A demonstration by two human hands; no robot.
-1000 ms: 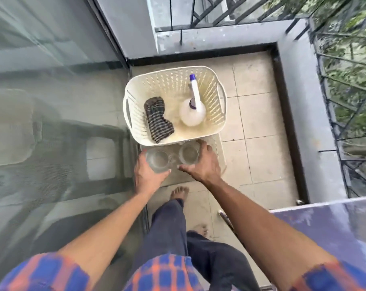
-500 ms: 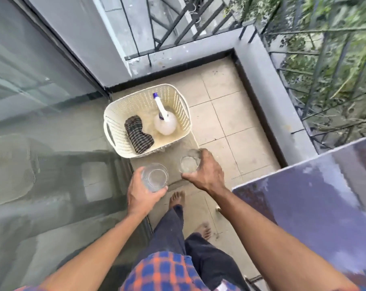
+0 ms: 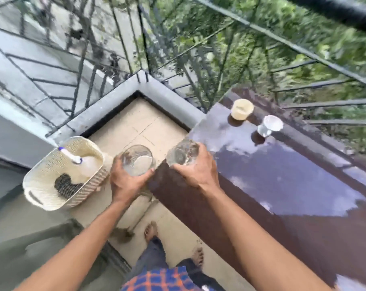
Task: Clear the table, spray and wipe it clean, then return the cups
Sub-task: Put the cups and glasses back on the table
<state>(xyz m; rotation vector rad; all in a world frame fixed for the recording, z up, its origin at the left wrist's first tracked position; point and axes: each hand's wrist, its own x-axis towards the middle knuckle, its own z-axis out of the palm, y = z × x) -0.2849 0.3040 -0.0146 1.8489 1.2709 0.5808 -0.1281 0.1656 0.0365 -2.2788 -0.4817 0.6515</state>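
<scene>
At the table [image 3: 282, 196] corner, up from the floor by the basket [image 3: 83, 187], the left hand [image 3: 127, 181] curls round the left glass [image 3: 139, 160] just off the edge, while the right hand [image 3: 196, 171] curls round the right glass [image 3: 184, 153] above the top, so the return is nearly done.

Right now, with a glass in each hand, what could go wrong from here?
The left hand holds the left glass over the tiled floor, beside the table corner; a knock or slip could shatter it near the bare foot.
The table looks glossy, perhaps wet, so the right glass in the right hand might slide when set down.
The cream cup and clear cup stand near the railing-side edge; a nudge could tip them off.
</scene>
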